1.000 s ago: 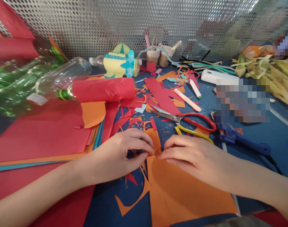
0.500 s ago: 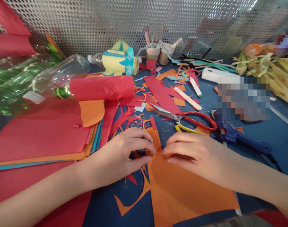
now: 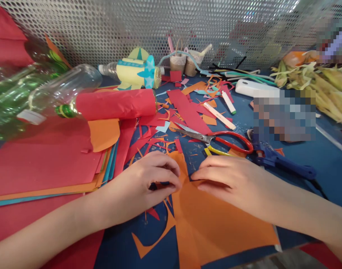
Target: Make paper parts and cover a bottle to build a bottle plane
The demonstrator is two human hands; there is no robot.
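Note:
A sheet of orange paper (image 3: 227,228) lies on the table in front of me, a narrow strip of it running up along its left side. My left hand (image 3: 151,190) is closed, thumb and fingertips pinching that strip near its upper part. Close by on the right, my right hand (image 3: 229,179) has its fingers bent together at the top edge of the wider part; its thumb is on the paper. A line, crease or tear, runs down between strip and sheet; I cannot tell which. Just beyond the right hand lie scissors (image 3: 207,138) with red and yellow handles.
Paper scraps (image 3: 187,112) litter the middle. A red-wrapped bottle (image 3: 117,104) and stacked coloured paper (image 3: 47,157) are on the left, with clear and green bottles behind. A blue glue gun (image 3: 288,160) lies right, corn husks (image 3: 327,86) farther back. Perforated metal (image 3: 131,26) closes the rear.
The view has shifted slightly, so things appear a little farther left. Both hands stay at the orange paper, with the gap between their fingertips slightly wider.

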